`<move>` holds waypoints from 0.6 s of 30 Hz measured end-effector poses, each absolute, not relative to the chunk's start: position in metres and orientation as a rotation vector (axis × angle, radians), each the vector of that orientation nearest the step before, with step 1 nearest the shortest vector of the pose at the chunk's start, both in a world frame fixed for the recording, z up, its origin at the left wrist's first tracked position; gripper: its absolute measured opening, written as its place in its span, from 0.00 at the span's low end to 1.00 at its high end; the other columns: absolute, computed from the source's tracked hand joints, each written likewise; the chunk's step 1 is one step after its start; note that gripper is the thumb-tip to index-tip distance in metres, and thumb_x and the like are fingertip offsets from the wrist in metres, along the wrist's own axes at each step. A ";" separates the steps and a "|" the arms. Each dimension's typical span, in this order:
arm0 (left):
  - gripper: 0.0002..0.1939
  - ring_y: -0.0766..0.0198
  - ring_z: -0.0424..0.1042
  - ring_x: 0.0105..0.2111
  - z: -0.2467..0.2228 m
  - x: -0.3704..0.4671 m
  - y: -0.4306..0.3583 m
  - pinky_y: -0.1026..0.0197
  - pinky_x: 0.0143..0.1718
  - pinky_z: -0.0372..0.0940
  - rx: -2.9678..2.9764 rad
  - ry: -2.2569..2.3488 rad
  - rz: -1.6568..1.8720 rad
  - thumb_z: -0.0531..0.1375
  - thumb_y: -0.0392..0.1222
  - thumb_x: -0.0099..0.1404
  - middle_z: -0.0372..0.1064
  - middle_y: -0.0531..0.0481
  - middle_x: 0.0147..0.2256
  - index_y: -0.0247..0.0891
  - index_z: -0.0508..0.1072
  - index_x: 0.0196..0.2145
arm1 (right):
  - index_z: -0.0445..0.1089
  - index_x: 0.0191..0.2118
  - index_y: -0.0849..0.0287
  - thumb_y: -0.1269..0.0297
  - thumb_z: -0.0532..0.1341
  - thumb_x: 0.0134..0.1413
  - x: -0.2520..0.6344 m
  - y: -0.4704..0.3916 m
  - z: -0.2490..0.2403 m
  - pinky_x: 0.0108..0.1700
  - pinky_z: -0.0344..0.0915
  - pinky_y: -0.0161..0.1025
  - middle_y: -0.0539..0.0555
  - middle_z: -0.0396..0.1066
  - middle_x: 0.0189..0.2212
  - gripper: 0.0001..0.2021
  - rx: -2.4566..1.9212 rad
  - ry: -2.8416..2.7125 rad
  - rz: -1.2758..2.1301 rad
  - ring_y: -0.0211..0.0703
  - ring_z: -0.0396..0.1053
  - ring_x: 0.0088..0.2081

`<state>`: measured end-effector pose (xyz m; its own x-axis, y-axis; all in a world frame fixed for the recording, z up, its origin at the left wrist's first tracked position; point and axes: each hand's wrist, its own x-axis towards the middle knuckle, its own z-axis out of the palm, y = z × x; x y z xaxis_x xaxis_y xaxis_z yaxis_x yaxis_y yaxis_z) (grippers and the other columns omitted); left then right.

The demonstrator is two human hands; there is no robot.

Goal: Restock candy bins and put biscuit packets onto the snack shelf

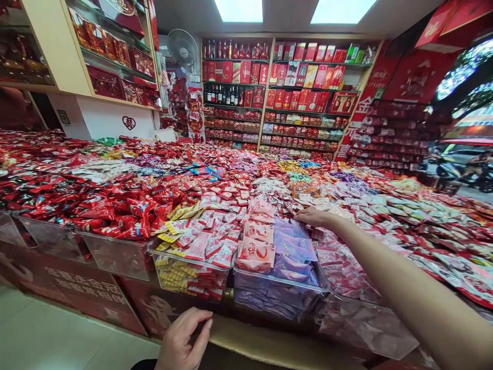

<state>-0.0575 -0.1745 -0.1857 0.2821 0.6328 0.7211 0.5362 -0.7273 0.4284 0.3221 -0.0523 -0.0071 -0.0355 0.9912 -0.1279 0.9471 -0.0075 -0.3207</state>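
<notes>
- Two hands: the right hand (314,217) reaches to the far end of the lilac packets (290,246); whether its grip is spread or pressed together, I cannot tell.
- The left hand (187,336) hangs before the counter (84,288), fingers curled, thumb close to forefinger; whether they touch, I cannot tell.
- One clear tub (283,283) holds two kinds: lilac, too overlapped to count, beside at least three pink packets (256,249).
- One fan (182,49).

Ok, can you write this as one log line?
left hand: loosely curled, near clear plastic bin | right hand: by purple packets, grip unclear | pink packets: beside purple packets
</notes>
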 end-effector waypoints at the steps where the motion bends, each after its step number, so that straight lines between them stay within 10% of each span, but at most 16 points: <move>1: 0.04 0.68 0.72 0.28 -0.186 -0.058 -0.174 0.69 0.30 0.67 2.432 1.117 1.442 0.57 0.35 0.59 0.71 0.53 0.27 0.40 0.69 0.34 | 0.70 0.28 0.61 0.61 0.51 0.52 0.322 -0.052 -0.008 0.39 0.61 0.35 0.54 0.70 0.32 0.13 -2.086 -2.107 0.474 0.43 0.66 0.37; 18: 0.04 0.67 0.72 0.29 -0.182 -0.055 -0.173 0.69 0.30 0.67 2.434 1.101 1.445 0.57 0.35 0.59 0.71 0.52 0.28 0.39 0.70 0.34 | 0.59 0.23 0.58 0.37 0.59 0.35 0.336 -0.058 -0.012 0.24 0.53 0.32 0.46 0.57 0.20 0.25 -1.876 -2.000 0.882 0.33 0.54 0.23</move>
<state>-0.0551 -0.1734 -0.1824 0.2862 0.6290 0.7228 0.5300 -0.7323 0.4275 0.3357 -0.0580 -0.0122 -0.1322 0.9682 -0.2124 0.8100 -0.0180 -0.5862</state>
